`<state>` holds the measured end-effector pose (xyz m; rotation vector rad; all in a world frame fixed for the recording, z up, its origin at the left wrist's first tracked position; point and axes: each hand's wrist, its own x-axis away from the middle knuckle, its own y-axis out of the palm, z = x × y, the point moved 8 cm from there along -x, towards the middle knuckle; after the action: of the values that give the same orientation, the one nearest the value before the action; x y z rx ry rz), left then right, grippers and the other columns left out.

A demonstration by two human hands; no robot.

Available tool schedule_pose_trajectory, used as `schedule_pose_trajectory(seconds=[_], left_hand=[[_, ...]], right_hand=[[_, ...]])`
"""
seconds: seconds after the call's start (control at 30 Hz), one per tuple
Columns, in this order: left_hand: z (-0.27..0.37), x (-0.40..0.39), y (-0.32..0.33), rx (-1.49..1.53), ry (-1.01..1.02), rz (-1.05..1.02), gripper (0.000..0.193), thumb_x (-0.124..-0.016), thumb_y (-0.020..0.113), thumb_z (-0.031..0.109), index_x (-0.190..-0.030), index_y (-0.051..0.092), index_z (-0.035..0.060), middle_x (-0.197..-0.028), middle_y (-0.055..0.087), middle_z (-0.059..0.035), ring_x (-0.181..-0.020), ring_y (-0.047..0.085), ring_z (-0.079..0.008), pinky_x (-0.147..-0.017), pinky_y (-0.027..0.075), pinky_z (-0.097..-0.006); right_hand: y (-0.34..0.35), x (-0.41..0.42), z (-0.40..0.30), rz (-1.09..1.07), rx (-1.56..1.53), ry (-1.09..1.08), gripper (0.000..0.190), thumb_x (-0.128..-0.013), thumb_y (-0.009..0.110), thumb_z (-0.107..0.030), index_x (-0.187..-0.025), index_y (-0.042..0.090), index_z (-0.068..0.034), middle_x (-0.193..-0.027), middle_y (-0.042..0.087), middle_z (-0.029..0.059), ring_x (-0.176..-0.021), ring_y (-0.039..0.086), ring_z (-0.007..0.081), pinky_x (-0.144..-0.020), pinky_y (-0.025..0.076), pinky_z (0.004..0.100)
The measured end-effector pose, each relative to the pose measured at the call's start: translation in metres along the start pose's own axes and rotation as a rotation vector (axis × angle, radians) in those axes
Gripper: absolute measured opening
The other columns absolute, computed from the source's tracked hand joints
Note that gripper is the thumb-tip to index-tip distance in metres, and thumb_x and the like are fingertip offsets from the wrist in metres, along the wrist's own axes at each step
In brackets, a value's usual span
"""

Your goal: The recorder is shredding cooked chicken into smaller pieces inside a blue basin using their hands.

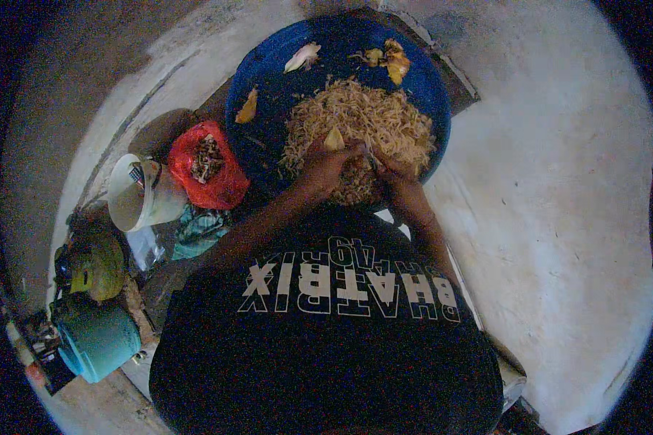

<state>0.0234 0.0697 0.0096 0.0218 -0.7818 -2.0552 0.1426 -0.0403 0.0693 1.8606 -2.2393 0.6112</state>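
A wide blue basin (pixel 256 60) lies before me with a heap of thin, pale plant strands (pixel 353 103) in it. My left hand (pixel 326 166) is over the near side of the heap, with a small yellowish petal-like piece (pixel 334 140) held at its thumb and fingers. Close beside it on the right, my right hand (pixel 394 171) has its fingers bent at the heap's edge. What those fingers hold is too dark and blurred to tell. Between my wrists shows a smaller clump of browner strands (pixel 356 182).
Loose bract-like pieces lie in the basin: one whitish (pixel 303 57), one yellow-brown (pixel 396 61), one orange-brown (pixel 246 107). At left stand a red plastic bag (pixel 226 176) holding dark scraps, a whitish bucket (pixel 163 201), a teal plastic bag (pixel 198 231) and a turquoise bucket (pixel 103 342).
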Motion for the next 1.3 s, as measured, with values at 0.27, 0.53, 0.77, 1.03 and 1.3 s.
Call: schedule_pose_trajectory(seconds=[0.27,0.53,0.77,1.03,1.3], left_hand=[[0.013,0.002,0.004,-0.027,0.077,0.061,0.025,-0.088,0.078,0.003,-0.109,0.064,0.0032,-0.101,0.075,-0.0084,-0.088,0.074,-0.0207,-0.075,0.06,-0.0319],[0.002,0.004,0.005,-0.11,-0.058,0.042,0.028,-0.089,0.075,0.002,-0.114,0.062,0.0054,-0.098,0.073,-0.0063,-0.084,0.073,-0.0192,-0.068,0.06,-0.0319],[-0.003,-0.009,0.001,-0.156,0.167,-0.011,0.025,-0.088,0.075,0.002,-0.109,0.061,0.0056,-0.091,0.07,-0.0066,-0.08,0.071,-0.0194,-0.066,0.06,-0.0334],[-0.003,-0.003,-0.011,0.033,0.076,0.149,0.019,-0.09,0.075,0.004,-0.105,0.062,0.005,-0.09,0.07,-0.0061,-0.085,0.071,-0.0201,-0.071,0.06,-0.0363],[0.004,0.003,0.003,-0.166,0.021,-0.009,0.025,-0.091,0.076,0.006,-0.111,0.062,0.004,-0.096,0.072,-0.0076,-0.085,0.071,-0.0182,-0.071,0.059,-0.0333]], right_hand=[[-0.004,-0.001,-0.012,-0.027,0.213,-0.013,0.044,-0.107,0.049,-0.018,-0.151,0.054,-0.01,-0.11,0.07,0.0083,-0.084,0.061,0.0138,-0.071,0.054,0.0285],[-0.009,-0.013,0.011,0.056,0.39,-0.158,0.042,-0.104,0.056,-0.023,-0.144,0.061,-0.009,-0.128,0.068,0.0144,-0.109,0.064,0.021,-0.093,0.051,0.0358],[-0.011,-0.016,0.019,0.168,0.055,-0.317,0.038,-0.107,0.054,-0.018,-0.141,0.062,-0.003,-0.096,0.067,0.0022,-0.077,0.056,0.0103,-0.066,0.047,0.0256],[-0.028,-0.002,-0.02,0.334,-0.087,-0.26,0.036,-0.105,0.058,-0.015,-0.139,0.064,-0.006,-0.093,0.065,-0.0029,-0.076,0.056,0.0079,-0.066,0.045,0.0222],[-0.012,-0.031,0.015,0.099,0.132,-0.214,0.038,-0.105,0.058,-0.014,-0.142,0.063,-0.008,-0.086,0.064,-0.0029,-0.071,0.054,0.0067,-0.064,0.046,0.0228]])
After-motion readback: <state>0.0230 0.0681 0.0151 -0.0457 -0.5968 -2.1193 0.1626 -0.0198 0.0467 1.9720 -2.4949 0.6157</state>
